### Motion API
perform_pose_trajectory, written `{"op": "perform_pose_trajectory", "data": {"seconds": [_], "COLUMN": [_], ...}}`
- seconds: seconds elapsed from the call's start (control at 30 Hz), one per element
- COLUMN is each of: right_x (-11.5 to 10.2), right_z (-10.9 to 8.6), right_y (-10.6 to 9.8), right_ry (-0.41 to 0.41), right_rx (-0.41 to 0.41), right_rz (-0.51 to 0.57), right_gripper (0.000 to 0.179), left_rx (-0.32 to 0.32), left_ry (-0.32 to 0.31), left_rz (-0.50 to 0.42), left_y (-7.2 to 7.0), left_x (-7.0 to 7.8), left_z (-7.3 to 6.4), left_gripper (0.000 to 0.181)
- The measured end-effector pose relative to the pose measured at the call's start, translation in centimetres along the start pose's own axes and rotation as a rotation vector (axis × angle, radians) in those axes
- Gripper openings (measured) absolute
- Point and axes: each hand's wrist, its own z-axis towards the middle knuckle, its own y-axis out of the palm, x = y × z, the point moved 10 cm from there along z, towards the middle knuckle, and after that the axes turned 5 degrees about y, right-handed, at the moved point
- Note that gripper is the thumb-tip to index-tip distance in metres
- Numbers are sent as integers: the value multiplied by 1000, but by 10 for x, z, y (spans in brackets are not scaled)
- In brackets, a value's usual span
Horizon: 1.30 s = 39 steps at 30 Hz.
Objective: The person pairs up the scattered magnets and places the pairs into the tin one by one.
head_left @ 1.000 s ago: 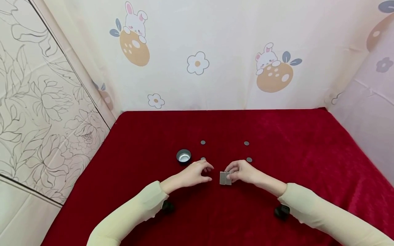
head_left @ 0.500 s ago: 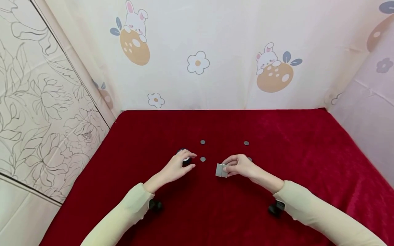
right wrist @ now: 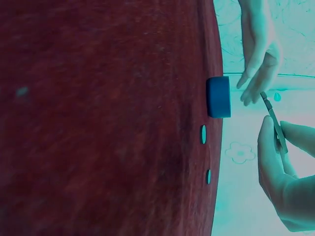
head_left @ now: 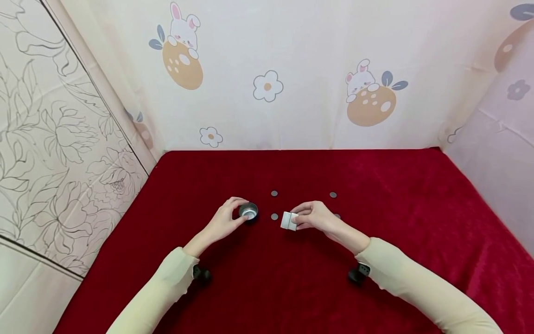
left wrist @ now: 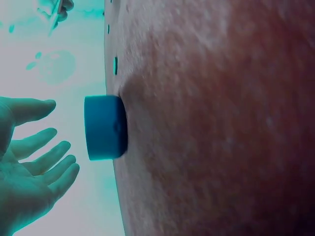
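Note:
A small round tin (head_left: 249, 212), dark blue outside and silvery inside, stands on the red cloth. My left hand (head_left: 223, 220) is beside it, thumb and fingers spread; the left wrist view shows the hand (left wrist: 34, 167) apart from the tin (left wrist: 106, 128), above its open top. Between thumb and fingers, my right hand (head_left: 317, 217) pinches a thin, flat grey square plate (head_left: 289, 221) with a seam down its middle. That plate (right wrist: 274, 123) is up off the cloth, seen nearly edge-on in the right wrist view.
Flat grey discs lie on the cloth (head_left: 271, 287): one (head_left: 274, 216) between the hands, one (head_left: 274, 193) behind it, another (head_left: 333, 195) at the back right. A further disc (head_left: 338, 216) is partly covered by my right hand. A printed curtain (head_left: 308, 116) hangs behind the table.
My left hand has moved left and away from me, over to the tin. The right hand has lifted the plate and carried it left, tilting it. The tin and discs stay put.

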Motion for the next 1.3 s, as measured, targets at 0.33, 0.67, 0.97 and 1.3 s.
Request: {"op": "perform_pose_trajectory", "data": {"seconds": [0.33,0.67,0.97,1.3], "right_x": [-9,-14,-16,-14], "right_z": [15,29,44,58], "right_y": [7,15,23,32], "right_ry": [-2,7,7,40], "right_rx": [20,54,83,106], "right_rz": [96,160,204,210], "right_gripper": [33,32,35,33], "left_rx": [-68,-139,-148,-141], "left_ry": [-74,-152,-170,-188], "left_rz": [-23,-136,-214,-240], "left_y": [4,13,15,18], "left_x": [-22,-37,-36,-42], "left_z": [0,-2,-1,-1], "left_gripper": [50,56,55,50]}}
